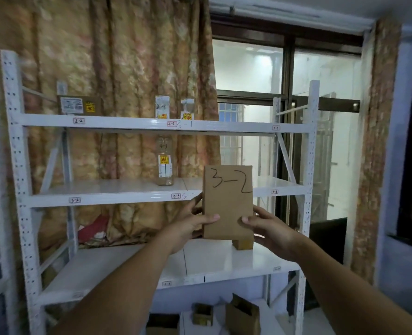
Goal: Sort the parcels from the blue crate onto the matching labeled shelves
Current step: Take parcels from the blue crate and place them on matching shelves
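Note:
I hold a flat brown cardboard parcel (pixel 228 204) upright in front of the white shelf rack (pixel 19 146); "3-2" is handwritten on its face. My left hand (pixel 191 220) grips its left edge with the thumb on the front. My right hand (pixel 264 224) grips its right edge the same way. The parcel is level with the middle shelf's front rail, right of the "3-3" tag (pixel 176 196). The "3-2" shelf tag (pixel 74 200) sits far to the left on that rail. The blue crate is not in view.
A clear bottle (pixel 165 163) stands on the middle shelf. The top shelf holds a brown box (pixel 79 105) and two small packets (pixel 162 107). A small brown box (pixel 242 244) sits on the lower shelf behind the parcel. More cardboard boxes (pixel 242 315) lie at the bottom.

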Tool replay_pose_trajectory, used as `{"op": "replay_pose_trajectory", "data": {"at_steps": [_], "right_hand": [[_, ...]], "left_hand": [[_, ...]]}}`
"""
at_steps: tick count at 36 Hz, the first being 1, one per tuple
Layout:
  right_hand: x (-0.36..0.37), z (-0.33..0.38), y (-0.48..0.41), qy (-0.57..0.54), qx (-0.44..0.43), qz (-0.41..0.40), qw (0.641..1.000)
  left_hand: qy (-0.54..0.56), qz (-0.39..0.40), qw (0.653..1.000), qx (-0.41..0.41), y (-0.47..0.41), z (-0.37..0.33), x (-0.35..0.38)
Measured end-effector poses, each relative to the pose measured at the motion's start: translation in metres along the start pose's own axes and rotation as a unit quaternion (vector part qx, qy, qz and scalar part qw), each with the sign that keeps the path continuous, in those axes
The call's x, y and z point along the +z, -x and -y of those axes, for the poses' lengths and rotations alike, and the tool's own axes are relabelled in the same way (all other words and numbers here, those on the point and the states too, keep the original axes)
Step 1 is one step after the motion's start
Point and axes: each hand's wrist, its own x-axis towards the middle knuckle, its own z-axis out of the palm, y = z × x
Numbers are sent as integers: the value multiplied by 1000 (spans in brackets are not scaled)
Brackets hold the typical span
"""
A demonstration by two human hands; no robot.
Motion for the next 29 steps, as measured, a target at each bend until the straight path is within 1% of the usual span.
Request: {"op": "replay_pose_trajectory", "data": {"at_steps": [3,7,10,14,21,29], "right_hand": [[6,-12,-10,4,11,-1,1000],[18,-26,-28,9,16,23,1000],[29,-34,-41,0,16,41,999],[50,-40,-55,-4,12,73,997],[103,-46,-82,-13,20,120,993],[187,-46,-123,8,17,163,987]], "left_hand": [[2,-13,1000,-5,3,13,-12],[11,-31,999,-19,10,30,-29],[15,-57,998,-20,15,35,-42],[19,-72,997,-15,24,37,-64],[20,-121,992,-20,50,34,-117],[-30,-150,987,-43,85,21,-199]]}}
